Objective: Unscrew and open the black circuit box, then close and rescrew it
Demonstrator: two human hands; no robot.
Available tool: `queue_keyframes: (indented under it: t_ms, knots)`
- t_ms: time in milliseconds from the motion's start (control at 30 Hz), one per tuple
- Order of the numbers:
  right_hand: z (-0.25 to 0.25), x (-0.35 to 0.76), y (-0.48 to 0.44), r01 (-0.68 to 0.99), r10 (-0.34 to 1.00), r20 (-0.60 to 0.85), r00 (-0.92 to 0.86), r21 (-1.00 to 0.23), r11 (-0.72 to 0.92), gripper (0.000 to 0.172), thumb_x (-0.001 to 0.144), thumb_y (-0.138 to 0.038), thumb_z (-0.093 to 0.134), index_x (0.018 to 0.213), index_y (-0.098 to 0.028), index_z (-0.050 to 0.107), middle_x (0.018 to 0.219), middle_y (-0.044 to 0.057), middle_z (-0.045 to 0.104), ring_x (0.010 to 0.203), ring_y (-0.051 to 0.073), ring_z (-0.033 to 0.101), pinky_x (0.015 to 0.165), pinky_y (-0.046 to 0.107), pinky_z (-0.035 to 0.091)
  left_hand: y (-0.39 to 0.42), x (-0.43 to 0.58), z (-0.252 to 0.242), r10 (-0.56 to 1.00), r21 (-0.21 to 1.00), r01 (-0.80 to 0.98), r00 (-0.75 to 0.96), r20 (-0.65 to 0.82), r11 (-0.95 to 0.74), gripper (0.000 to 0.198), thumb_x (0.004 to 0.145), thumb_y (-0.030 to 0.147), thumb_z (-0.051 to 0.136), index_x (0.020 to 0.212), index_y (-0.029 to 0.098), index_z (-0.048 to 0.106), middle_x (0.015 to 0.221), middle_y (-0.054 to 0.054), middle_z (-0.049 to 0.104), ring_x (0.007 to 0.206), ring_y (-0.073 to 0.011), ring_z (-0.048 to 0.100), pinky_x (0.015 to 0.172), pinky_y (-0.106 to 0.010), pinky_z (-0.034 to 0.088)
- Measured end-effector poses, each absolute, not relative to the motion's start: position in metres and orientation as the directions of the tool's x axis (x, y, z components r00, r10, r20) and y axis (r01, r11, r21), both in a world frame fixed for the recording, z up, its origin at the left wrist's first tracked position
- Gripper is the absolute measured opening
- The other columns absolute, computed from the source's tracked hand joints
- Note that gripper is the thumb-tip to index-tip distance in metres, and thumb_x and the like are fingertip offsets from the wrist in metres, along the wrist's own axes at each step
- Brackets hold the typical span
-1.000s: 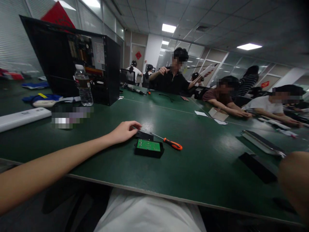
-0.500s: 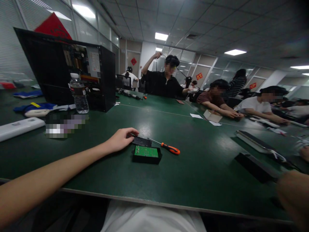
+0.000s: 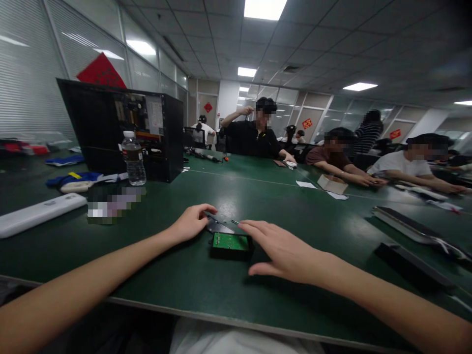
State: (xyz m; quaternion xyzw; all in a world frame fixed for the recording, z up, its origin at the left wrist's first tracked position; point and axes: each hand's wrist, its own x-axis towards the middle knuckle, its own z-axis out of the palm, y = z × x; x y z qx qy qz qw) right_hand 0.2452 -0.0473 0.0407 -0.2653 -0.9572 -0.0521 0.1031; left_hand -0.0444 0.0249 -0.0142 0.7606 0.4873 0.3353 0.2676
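Observation:
A small black case holding a green circuit board [image 3: 230, 244] lies on the green table [image 3: 258, 196] in front of me. Just behind it lies a flat black cover [image 3: 217, 225]. My left hand [image 3: 190, 222] rests on that cover, fingers curled over its near edge. My right hand [image 3: 282, 250] hovers flat with fingers stretched out, beside the case's right end and over the spot where the orange-handled screwdriver lay. Only the screwdriver's metal tip [image 3: 234, 222] shows past my fingers.
An open black computer tower [image 3: 121, 130] with a water bottle [image 3: 133, 159] before it stands at the back left. A white bar [image 3: 39, 214] lies left. Flat black panels [image 3: 413, 263] lie right. Several people sit along the far side of the table.
My right hand came in from the lower right and now covers the screwdriver. My left hand stayed on the black cover. The view tilted up slightly.

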Motion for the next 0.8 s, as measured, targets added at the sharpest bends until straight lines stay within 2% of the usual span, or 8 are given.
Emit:
queue_keyframes:
  t_ms: [67, 200, 333, 433, 567, 667, 733, 800]
  knots:
    - [0.025, 0.222, -0.036, 0.518, 0.521, 0.141, -0.842, -0.063, 0.853, 0.082, 0.092, -0.058, 0.063, 0.152, -0.008, 0.038, 0.142, 0.023, 0.055, 0.126, 0.032, 0.058, 0.105, 0.048, 0.051, 0.024, -0.044, -0.013, 0.926, 0.729, 0.576, 0.291, 0.24, -0.37, 0.041, 0.078, 0.012, 0.05, 0.113, 0.015, 0.072, 0.105, -0.008, 0.076, 0.085, -0.0201, 0.069, 0.08, -0.031, 0.054]
    - [0.015, 0.202, -0.036, 0.531, 0.558, 0.153, -0.816, -0.184, 0.827, 0.064, 0.094, -0.036, 0.065, 0.15, -0.013, 0.044, 0.127, 0.017, 0.063, 0.111, 0.027, 0.063, 0.098, 0.042, 0.053, 0.023, -0.044, -0.013, 0.921, 0.734, 0.563, 0.301, 0.246, -0.38, 0.039, 0.078, 0.013, 0.052, 0.111, 0.015, 0.072, 0.107, -0.008, 0.075, 0.092, -0.0213, 0.07, 0.085, -0.032, 0.054]
    - [0.037, 0.228, -0.033, 0.537, 0.576, 0.248, -0.779, -0.212, 0.817, 0.059, 0.093, -0.034, 0.064, 0.147, -0.017, 0.048, 0.123, 0.014, 0.065, 0.107, 0.025, 0.063, 0.093, 0.039, 0.052, 0.023, -0.044, -0.012, 0.914, 0.738, 0.551, 0.332, 0.235, -0.39, 0.04, 0.077, 0.014, 0.053, 0.113, 0.015, 0.072, 0.105, -0.008, 0.074, 0.09, -0.0215, 0.069, 0.083, -0.033, 0.053]
    - [0.064, 0.28, -0.013, 0.662, 0.668, 0.401, -0.626, -0.178, 0.728, 0.056, 0.094, -0.041, 0.06, 0.144, -0.017, 0.052, 0.131, 0.014, 0.064, 0.114, 0.027, 0.062, 0.099, 0.041, 0.049, 0.023, -0.046, -0.011, 0.914, 0.729, 0.565, 0.343, 0.218, -0.385, 0.041, 0.078, 0.017, 0.054, 0.115, 0.015, 0.071, 0.1, -0.007, 0.073, 0.085, -0.0213, 0.068, 0.079, -0.033, 0.053]
    - [0.077, 0.382, 0.029, 0.961, 0.836, 0.521, -0.17, -0.102, 0.259, 0.057, 0.086, -0.045, 0.065, 0.133, -0.014, 0.062, 0.117, 0.018, 0.069, 0.103, 0.034, 0.066, 0.087, 0.044, 0.051, 0.022, -0.046, -0.01, 0.909, 0.714, 0.576, 0.348, 0.228, -0.399, 0.042, 0.076, 0.016, 0.054, 0.114, 0.015, 0.071, 0.097, -0.007, 0.072, 0.082, -0.0209, 0.067, 0.077, -0.033, 0.052]
    - [0.06, 0.456, 0.055, 0.976, 0.881, 0.422, 0.216, -0.095, -0.194, 0.056, 0.083, -0.048, 0.066, 0.126, -0.011, 0.067, 0.1, 0.023, 0.07, 0.087, 0.037, 0.066, 0.071, 0.043, 0.048, 0.021, -0.044, -0.01, 0.9, 0.724, 0.549, 0.356, 0.25, -0.418, 0.041, 0.074, 0.015, 0.054, 0.112, 0.015, 0.071, 0.095, -0.006, 0.072, 0.084, -0.0208, 0.068, 0.079, -0.033, 0.053]
    - [0.044, 0.493, 0.063, 0.943, 0.871, 0.364, 0.331, -0.115, -0.311, 0.049, 0.082, -0.048, 0.067, 0.114, -0.011, 0.072, 0.091, 0.023, 0.069, 0.079, 0.035, 0.065, 0.066, 0.042, 0.045, 0.02, -0.043, -0.009, 0.894, 0.737, 0.522, 0.364, 0.263, -0.429, 0.04, 0.074, 0.015, 0.054, 0.111, 0.015, 0.071, 0.097, -0.006, 0.073, 0.085, -0.0205, 0.069, 0.082, -0.033, 0.055]
    - [0.03, 0.515, 0.065, 0.93, 0.862, 0.348, 0.368, -0.136, -0.341, 0.036, 0.075, -0.044, 0.074, 0.086, -0.01, 0.074, 0.073, 0.021, 0.065, 0.067, 0.031, 0.062, 0.061, 0.041, 0.043, 0.019, -0.043, -0.008, 0.891, 0.745, 0.507, 0.368, 0.267, -0.433, 0.038, 0.075, 0.016, 0.055, 0.11, 0.015, 0.072, 0.099, -0.006, 0.074, 0.087, -0.0208, 0.069, 0.085, -0.034, 0.056]
